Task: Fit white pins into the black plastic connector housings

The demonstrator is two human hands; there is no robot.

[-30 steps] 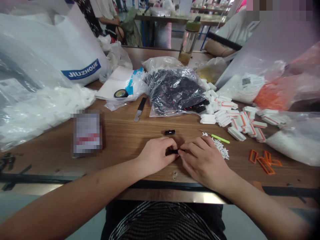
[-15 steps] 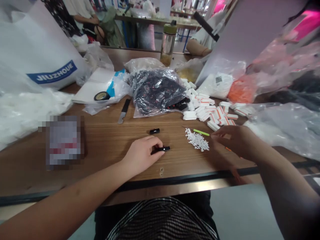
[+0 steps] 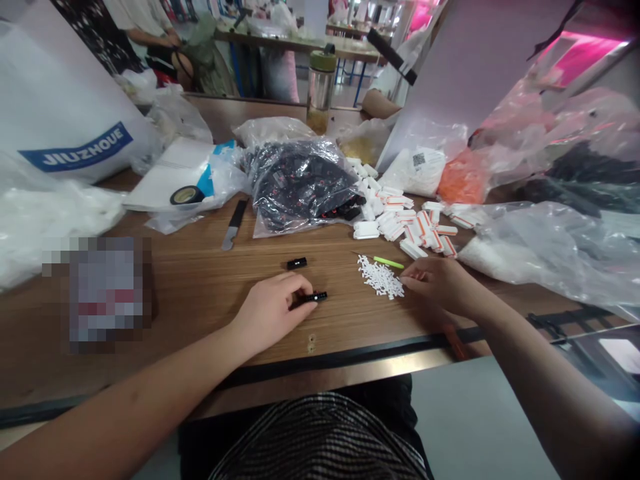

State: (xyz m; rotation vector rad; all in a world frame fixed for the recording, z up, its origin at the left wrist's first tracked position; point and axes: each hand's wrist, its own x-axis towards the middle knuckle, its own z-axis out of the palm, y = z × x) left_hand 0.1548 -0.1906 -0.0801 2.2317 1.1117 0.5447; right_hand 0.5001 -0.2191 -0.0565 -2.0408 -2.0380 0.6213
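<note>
I'm pinching the black pc (image 3: pixel 318 297) by one end w/ my L hand (image 3: pixel 274 308), prob. leaving its top clear, just this side of the 2nd pc (image 3: pixel 297 263). R hand (image 3: pixel 443 283) is hovering by the white bits (image 3: pixel 381 277), prob. lying close for easy reach; can't tell if it's gripping any.

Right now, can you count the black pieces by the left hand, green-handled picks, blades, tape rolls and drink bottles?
Black plastic pieces by the left hand: 2
Green-handled pick: 1
Black-handled blade: 1
Tape roll: 1
Drink bottle: 1
Total: 6
</note>
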